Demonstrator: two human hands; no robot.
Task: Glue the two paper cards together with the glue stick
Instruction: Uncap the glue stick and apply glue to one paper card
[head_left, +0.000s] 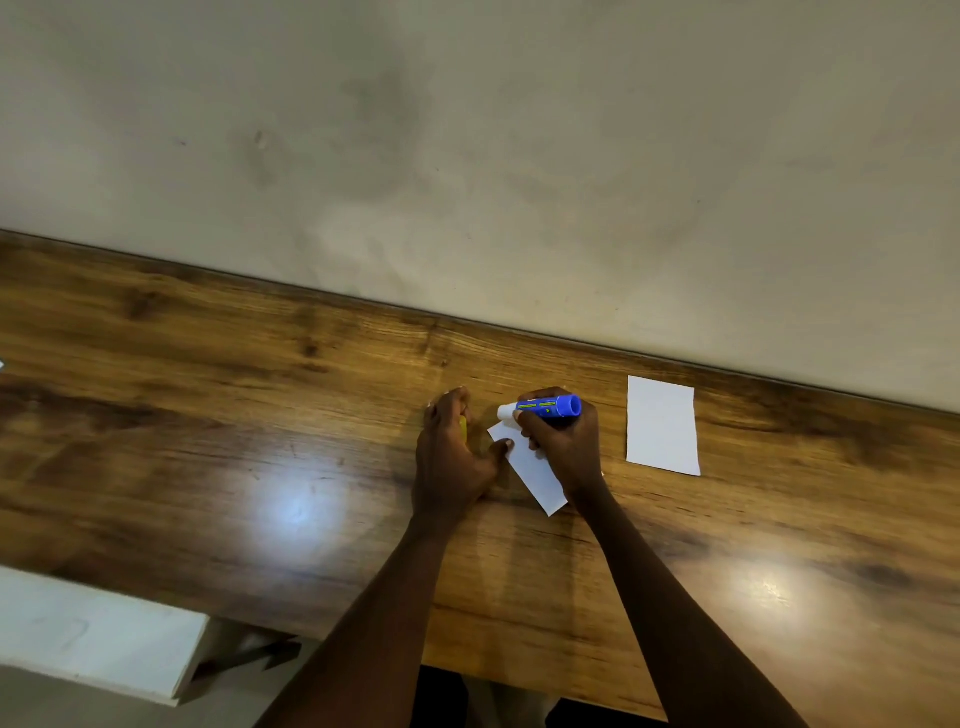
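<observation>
My right hand (563, 441) grips a blue glue stick (545, 406), held nearly flat with its white glue end pointing left, above the far corner of a white paper card (535, 475). That card lies tilted on the wooden table (234, 441), partly hidden under my right hand. My left hand (452, 452) rests beside the card, its thumb pressing on the card's left edge, and a small yellow thing (463, 427), perhaps the cap, shows inside its fingers. A second white card (661, 425) lies flat to the right, untouched.
A plain beige wall (467, 156) rises right behind the table's far edge. At the lower left, below the table's front edge, a white board or shelf (93, 634) sticks out.
</observation>
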